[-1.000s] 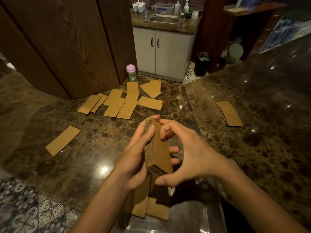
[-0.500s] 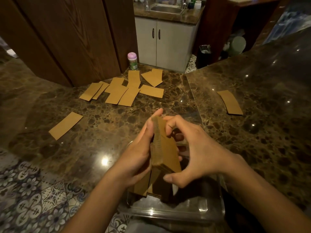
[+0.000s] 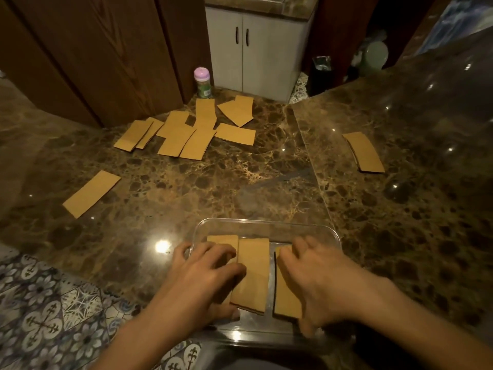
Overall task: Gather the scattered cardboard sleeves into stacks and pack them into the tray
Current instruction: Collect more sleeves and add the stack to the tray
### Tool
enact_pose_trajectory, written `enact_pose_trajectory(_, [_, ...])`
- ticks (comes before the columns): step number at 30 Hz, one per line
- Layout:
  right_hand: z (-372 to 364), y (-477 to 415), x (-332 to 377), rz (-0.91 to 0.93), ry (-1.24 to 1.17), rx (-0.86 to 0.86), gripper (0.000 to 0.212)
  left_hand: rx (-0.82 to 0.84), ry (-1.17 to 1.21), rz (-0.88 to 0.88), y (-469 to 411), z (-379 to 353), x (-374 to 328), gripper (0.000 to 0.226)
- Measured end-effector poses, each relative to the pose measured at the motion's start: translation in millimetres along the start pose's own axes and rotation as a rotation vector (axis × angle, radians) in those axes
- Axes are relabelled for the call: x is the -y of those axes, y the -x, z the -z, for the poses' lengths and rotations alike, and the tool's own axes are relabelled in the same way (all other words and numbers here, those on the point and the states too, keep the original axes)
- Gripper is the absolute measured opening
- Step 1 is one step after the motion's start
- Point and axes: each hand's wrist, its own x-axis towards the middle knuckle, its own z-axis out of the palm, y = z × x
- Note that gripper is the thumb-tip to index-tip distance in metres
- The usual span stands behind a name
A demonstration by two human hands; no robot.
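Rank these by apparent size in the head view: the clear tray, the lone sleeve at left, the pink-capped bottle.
1. clear tray: largest, though it is also nearest the camera.
2. lone sleeve.
3. pink-capped bottle: smallest, but farthest away, so true size is unsure.

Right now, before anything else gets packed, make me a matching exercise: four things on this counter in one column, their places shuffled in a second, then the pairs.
Things
1. clear plastic tray
2. small pink-capped green bottle
3. lone flat brown cardboard sleeve
4. short stack of curved brown cardboard sleeves

Places
A. far edge, beside the brown wooden panel
B. right of the seam in the marble counter
C. nearest the wearer, with packed sleeves inside
D. alone on the left

Pairs: 1-C, 2-A, 3-D, 4-B
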Motion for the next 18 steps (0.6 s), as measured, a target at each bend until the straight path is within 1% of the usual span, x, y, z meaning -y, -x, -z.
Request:
enact_pose_trajectory(2, [-7.9, -10.6, 6.5, -0.031, 0.001, -0.012, 0.106, 0.034, 0.024, -0.001, 0.1, 1.8, 0.0, 0.072])
enact_pose_trajectory(5, [-21.6, -17.9, 10.4, -0.054, -0.023, -0.049, 0.108, 0.008, 0.012, -0.037, -0.4, -0.8, 0.9, 0.067])
enact_pose_trajectory(6, [-25.4, -18.6, 10.7, -0.062, -0.035, -0.06, 0.109, 0.028, 0.011, -0.033, -0.5, 1.1, -0.4, 0.066])
enact_pose_trajectory(8, [-28.1, -19.4, 10.5, -0.082, -0.051, -0.044, 0.111, 0.048, 0.002, -0.033, -1.9, 2.3, -1.6, 0.064])
enact_pose_trajectory(9, [-28.4, -19.0, 11.0, -0.106, -0.068, -0.016, 0.11, 0.03, -0.017, -0.044, -2.5, -4.3, -0.1, 0.063])
enact_pose_trajectory(10, [-26.9, -19.8, 11.5, -0.129, -0.094, 0.01, 0.105, 0.088, 0.005, -0.024, -3.1, -1.7, 1.0, 0.061])
enact_pose_trajectory(11, [-28.3, -20.3, 12.2, -0.139, -0.121, 0.03, 0.095, 0.078, -0.005, -0.049, -3.0, -4.3, 1.6, 0.058])
enact_pose_trajectory(12, [-27.7, -22.7, 11.8, -0.131, -0.132, 0.018, 0.079, 0.061, -0.028, -0.028, -2.9, -1.2, 1.4, 0.053])
enact_pose_trajectory(13, [-28.0, -23.3, 11.1, -0.126, -0.141, 0.015, 0.061, 0.022, -0.028, -0.049, -4.2, -6.3, 2.1, 0.046])
enact_pose_trajectory(14, [-24.9, -24.2, 9.8, -0.126, -0.149, 0.001, 0.048, 0.026, -0.027, -0.017, -0.4, 8.5, -4.1, 0.038])
enact_pose_trajectory(15, [-23.6, -26.9, 3.6, -0.136, -0.176, -0.012, 0.042, 0.022, 0.019, -0.033, -2.0, -16.6, 6.7, 0.03])
enact_pose_trajectory(16, [-26.7, -33.3, 2.7, -0.145, -0.217, -0.047, 0.042, 0.092, -0.063, -0.02, 9.3, -31.4, 16.5, 0.024])
enact_pose_trajectory(17, [-29.2, -37.3, 6.2, -0.097, -0.286, -0.103, 0.043, 0.081, -0.127, -0.071, 14.0, -57.7, 21.9, 0.025])
enact_pose_trajectory(18, [-36.8, -30.3, 8.7, 0.026, -0.357, -0.051, 0.046, 0.096, -0.121, -0.127, 18.1, -70.6, 35.4, 0.035])
